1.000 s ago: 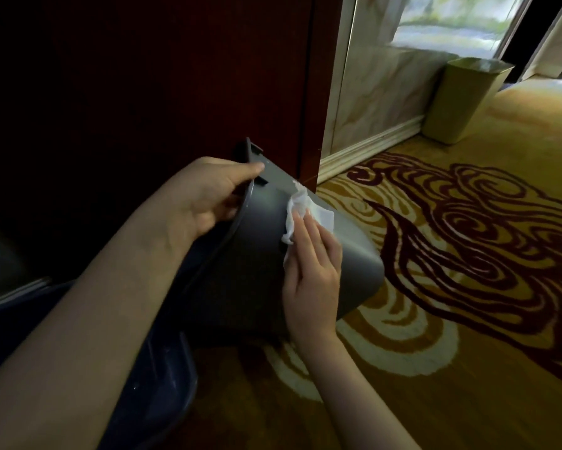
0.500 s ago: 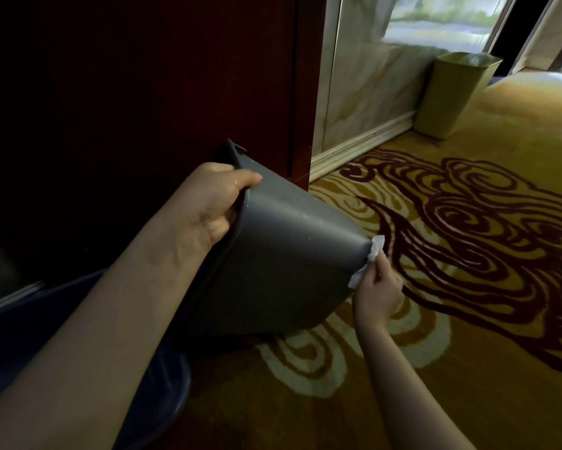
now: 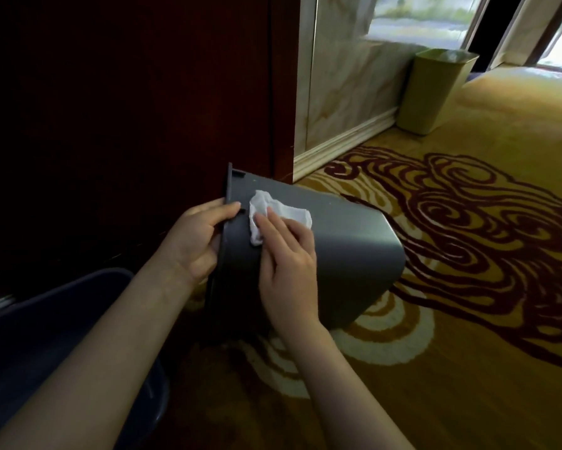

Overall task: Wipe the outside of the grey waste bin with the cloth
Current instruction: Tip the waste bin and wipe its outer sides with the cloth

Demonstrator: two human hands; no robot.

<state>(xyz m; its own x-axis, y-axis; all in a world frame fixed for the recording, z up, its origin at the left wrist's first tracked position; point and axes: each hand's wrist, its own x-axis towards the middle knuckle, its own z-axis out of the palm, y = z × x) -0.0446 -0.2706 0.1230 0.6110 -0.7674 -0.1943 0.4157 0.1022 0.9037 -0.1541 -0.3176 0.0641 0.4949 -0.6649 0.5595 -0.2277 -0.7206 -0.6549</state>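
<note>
The grey waste bin [image 3: 347,251] is tipped on its side above the carpet, its rim toward me and its base pointing away to the right. My left hand [image 3: 196,237] grips the rim, thumb on the outside. My right hand [image 3: 287,258] lies flat on the bin's upper side and presses a crumpled white cloth [image 3: 273,213] against it, close to the rim. The bin's opening is hidden from me.
A dark wooden panel [image 3: 126,108] stands right behind the bin. A dark blue tub [image 3: 55,323] sits at lower left under my left arm. An olive bin [image 3: 435,92] stands by the marble wall at the back right. Patterned yellow carpet [image 3: 468,287] stretches to the right.
My right hand with the cloth has moved from the bin's base end back up its side to near the rim. The left hand has kept its hold on the rim.
</note>
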